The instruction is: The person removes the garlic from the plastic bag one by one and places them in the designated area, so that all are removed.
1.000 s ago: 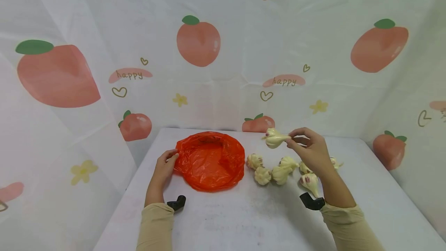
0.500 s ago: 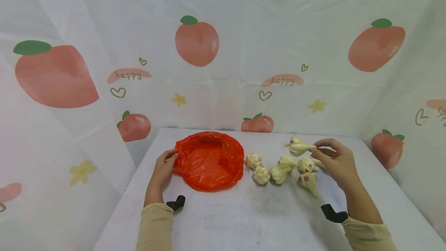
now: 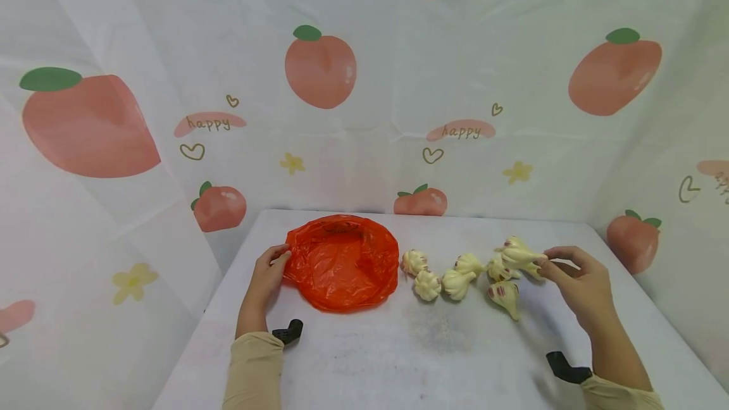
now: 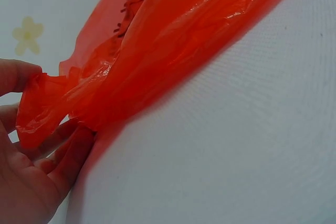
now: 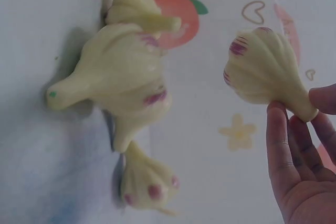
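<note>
A red plastic bag lies with its mouth spread open on the left part of the white table. At its left rim, my left hand pinches the bag's edge; the left wrist view has the bag film between thumb and fingers. My right hand holds a garlic bulb by its stem, raised over the right end of the loose garlic. In the right wrist view the held garlic bulb shows purple streaks, and thumb and fingertips grip its neck.
Several garlic bulbs lie right of the bag: a pair nearest it, another pair in the middle, and a group farther right, below the right hand. A printed white cloth hangs behind the table.
My right hand has moved right and downward with the garlic bulb, from above the middle bulbs to the rightmost group. The left hand stays on the bag's rim.
</note>
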`<state>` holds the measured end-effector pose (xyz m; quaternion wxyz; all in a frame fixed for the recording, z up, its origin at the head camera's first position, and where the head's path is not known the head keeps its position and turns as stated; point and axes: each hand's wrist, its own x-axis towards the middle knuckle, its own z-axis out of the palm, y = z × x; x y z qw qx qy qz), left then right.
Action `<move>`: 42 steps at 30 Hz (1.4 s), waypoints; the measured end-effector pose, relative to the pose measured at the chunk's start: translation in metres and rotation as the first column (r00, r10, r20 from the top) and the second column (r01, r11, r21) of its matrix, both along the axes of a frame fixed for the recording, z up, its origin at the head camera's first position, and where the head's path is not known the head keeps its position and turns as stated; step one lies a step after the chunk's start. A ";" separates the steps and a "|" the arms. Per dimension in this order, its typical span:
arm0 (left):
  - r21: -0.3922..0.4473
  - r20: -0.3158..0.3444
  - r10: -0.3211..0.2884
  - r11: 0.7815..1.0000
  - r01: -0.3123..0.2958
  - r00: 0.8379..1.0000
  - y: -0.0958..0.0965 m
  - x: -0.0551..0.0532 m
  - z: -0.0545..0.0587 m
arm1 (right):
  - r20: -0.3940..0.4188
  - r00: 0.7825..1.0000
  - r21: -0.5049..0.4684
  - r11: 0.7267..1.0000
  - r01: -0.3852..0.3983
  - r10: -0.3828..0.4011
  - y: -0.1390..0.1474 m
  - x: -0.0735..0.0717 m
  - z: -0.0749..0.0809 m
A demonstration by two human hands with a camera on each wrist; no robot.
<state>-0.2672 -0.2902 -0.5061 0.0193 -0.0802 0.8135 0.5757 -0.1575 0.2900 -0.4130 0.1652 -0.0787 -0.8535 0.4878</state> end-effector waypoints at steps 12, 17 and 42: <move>0.013 0.003 0.000 1.000 0.000 1.000 -0.002 -0.001 0.000 | 0.062 0.996 -0.023 0.997 0.071 -0.070 0.020 0.010 -0.022; 0.021 0.010 0.001 1.000 -0.001 1.000 -0.002 -0.002 0.000 | 0.049 0.996 -0.057 0.995 0.079 -0.076 0.026 0.013 -0.031; 0.016 0.019 0.003 1.000 -0.003 1.000 -0.002 -0.002 0.000 | 0.200 0.976 -0.020 0.995 0.093 -0.087 0.042 0.011 -0.054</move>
